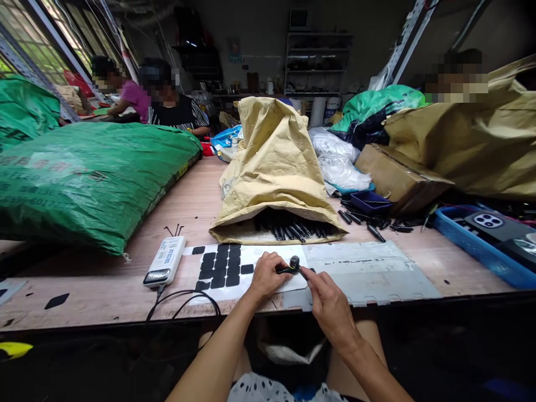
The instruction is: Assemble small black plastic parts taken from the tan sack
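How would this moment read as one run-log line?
left hand, right hand: pinching small black parts | ahead: open tan sack, dark pieces inside | nearby: black patches

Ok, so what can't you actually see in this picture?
In the head view:
Deep inside the tan paper sack: dark shadow hides it, so the black stick-shaped pieces can't be counted.
Parts of the small black round-topped piece: the left hand and right hand cover them.
One end of the blue plastic tray: cut off by the right edge.
Print on the white box-shaped device: too small.
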The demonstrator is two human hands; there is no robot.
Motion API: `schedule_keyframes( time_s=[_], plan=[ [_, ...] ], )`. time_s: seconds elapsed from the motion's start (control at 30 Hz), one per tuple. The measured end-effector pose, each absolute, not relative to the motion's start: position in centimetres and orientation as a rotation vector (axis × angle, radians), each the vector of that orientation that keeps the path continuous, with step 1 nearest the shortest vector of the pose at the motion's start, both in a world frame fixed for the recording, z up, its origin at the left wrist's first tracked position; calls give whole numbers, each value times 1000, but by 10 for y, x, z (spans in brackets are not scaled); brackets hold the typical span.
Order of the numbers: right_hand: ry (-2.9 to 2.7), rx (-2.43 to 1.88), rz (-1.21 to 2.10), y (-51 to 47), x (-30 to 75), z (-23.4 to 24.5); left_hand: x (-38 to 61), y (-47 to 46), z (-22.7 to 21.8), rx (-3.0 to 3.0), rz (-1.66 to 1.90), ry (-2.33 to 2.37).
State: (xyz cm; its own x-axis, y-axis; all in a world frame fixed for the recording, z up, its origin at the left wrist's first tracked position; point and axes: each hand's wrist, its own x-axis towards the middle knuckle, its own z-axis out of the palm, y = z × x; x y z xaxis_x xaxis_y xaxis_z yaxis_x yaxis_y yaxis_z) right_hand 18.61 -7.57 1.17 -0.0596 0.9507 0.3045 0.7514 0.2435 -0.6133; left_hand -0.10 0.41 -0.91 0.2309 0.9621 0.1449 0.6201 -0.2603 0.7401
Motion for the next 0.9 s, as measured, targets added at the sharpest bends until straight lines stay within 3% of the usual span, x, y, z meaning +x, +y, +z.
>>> schedule_keyframes(
  time_s=[0.33, 0.67, 0.9],
  plan=[
    [-1808, -1586, 303, -76, 202, 11, -1, 3, -5, 1967, 807, 1452],
    [-1648, -2140, -337, -29, 333, -4, 1, -2, -4, 2047, 791, 1463],
    [-1567, -2207, -450, -14, 339, -14, -1, 0, -5, 2063, 747, 1439]
  ],
)
